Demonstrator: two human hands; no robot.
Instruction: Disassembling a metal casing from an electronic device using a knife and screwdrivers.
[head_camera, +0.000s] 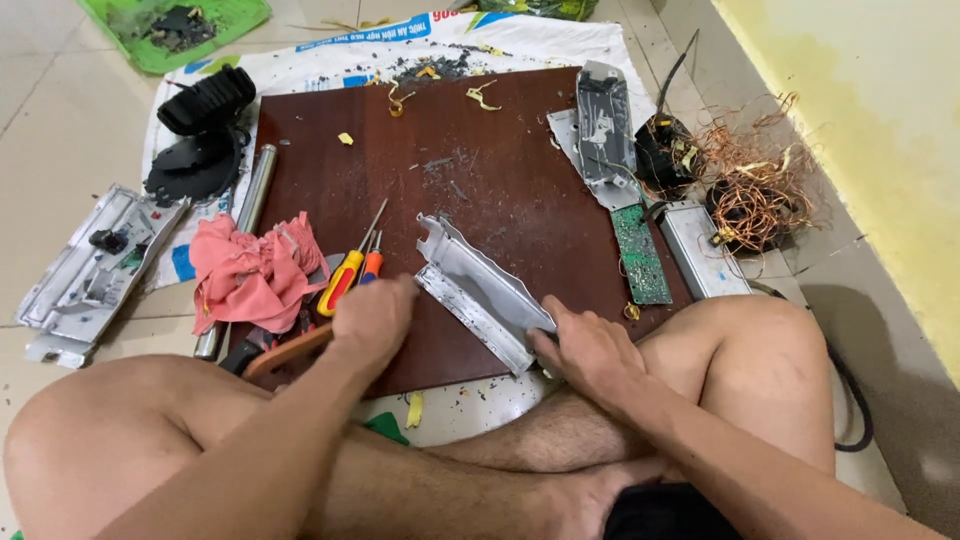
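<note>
head view: i see my right hand (590, 345) clamped on the bent metal cover (480, 290); left hand (372, 318) beside it, fingers curled, grip unclear.

Left-hand fingers (400, 292) curled out of sight; green tray (170, 30) edge-cropped.

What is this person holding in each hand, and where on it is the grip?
The right hand grips the near end of a bent grey sheet-metal casing. The left hand rests at its other edge; whether it holds anything cannot be told.
</note>
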